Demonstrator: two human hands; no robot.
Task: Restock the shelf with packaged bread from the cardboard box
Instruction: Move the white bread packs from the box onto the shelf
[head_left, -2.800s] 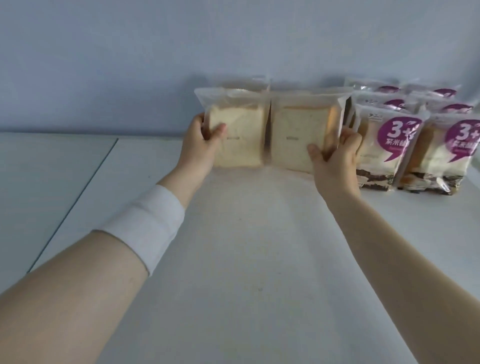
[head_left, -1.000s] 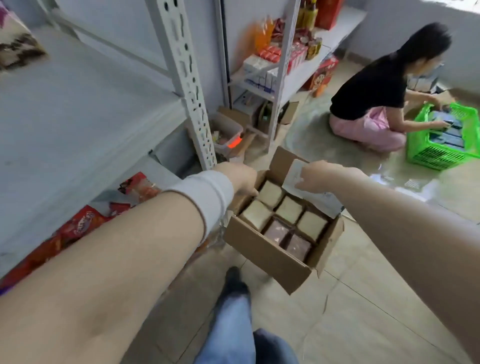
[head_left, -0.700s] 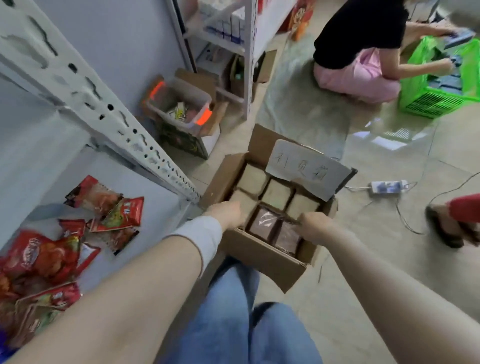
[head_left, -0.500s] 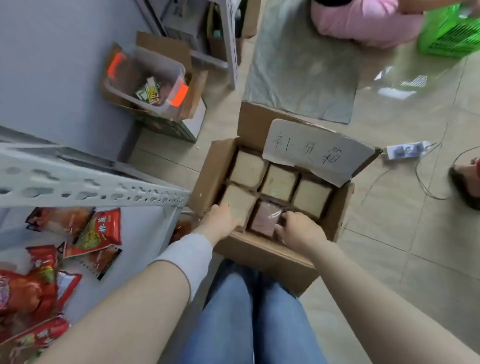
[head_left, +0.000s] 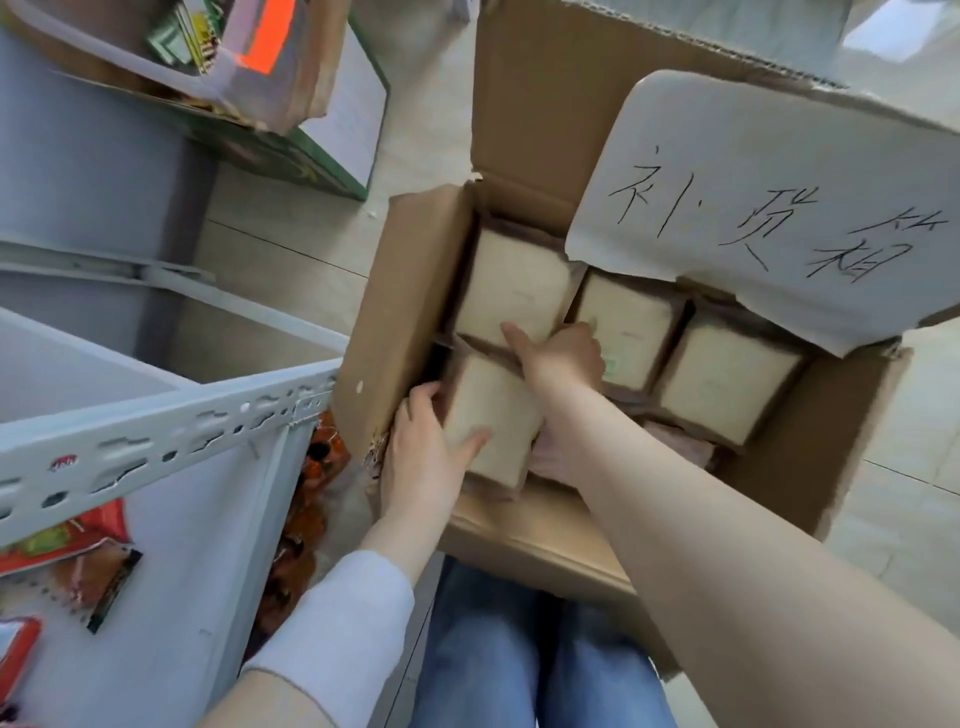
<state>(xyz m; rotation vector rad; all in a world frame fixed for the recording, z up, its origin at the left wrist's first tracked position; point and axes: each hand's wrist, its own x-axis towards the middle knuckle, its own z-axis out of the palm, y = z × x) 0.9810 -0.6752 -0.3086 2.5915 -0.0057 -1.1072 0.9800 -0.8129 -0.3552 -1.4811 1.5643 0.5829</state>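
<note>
An open cardboard box (head_left: 395, 312) stands on the floor in front of my knees, with a handwritten paper sheet (head_left: 769, 208) on its far flap. Several clear packs of sliced bread stand inside it. My left hand (head_left: 426, 457) grips the near-left bread pack (head_left: 488, 415) by its left side, thumb on its face. My right hand (head_left: 561, 353) reaches in over that pack, its fingers curled down at the pack's far edge, beside the far-left pack (head_left: 514, 286). Two more packs (head_left: 727, 374) fill the right side. A pinkish pack lies partly hidden under my right forearm.
The grey metal shelf (head_left: 156, 431) is at my left, with red snack bags (head_left: 67, 535) on its lower level. A clear plastic tub in another carton (head_left: 234, 62) sits on the floor at the far left. My legs in jeans (head_left: 519, 649) are below the box.
I turned from the upper shelf, where both hands set bread packs, down to the box. Both hands went from its near edge into it and closed on the near-left pack.
</note>
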